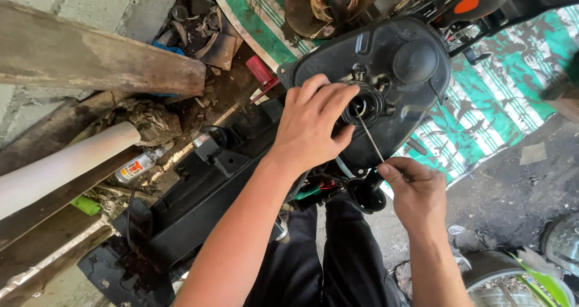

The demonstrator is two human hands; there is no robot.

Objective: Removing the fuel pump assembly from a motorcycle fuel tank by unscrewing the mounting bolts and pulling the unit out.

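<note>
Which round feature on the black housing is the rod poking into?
The open ringed socket under the left hand, not the closed domed cap further up; the right hand holds the thin rod.

Two hands are in view: one left hand (pixel 310 129) and one right hand (pixel 415 189). One black plastic housing (pixel 398 96) is present, carrying one round socket opening (pixel 360 105) and one domed cap (pixel 415 61). One thin metal rod (pixel 370 137) is counted. One black rubber boot (pixel 367 195) lies below it. One black panel (pixel 199 204). One spray can (pixel 137 166). One white pipe (pixel 60 165). One wooden beam (pixel 102 56). One green-and-white striped sheet (pixel 494 96). One red tool handle (pixel 260 72).
</note>
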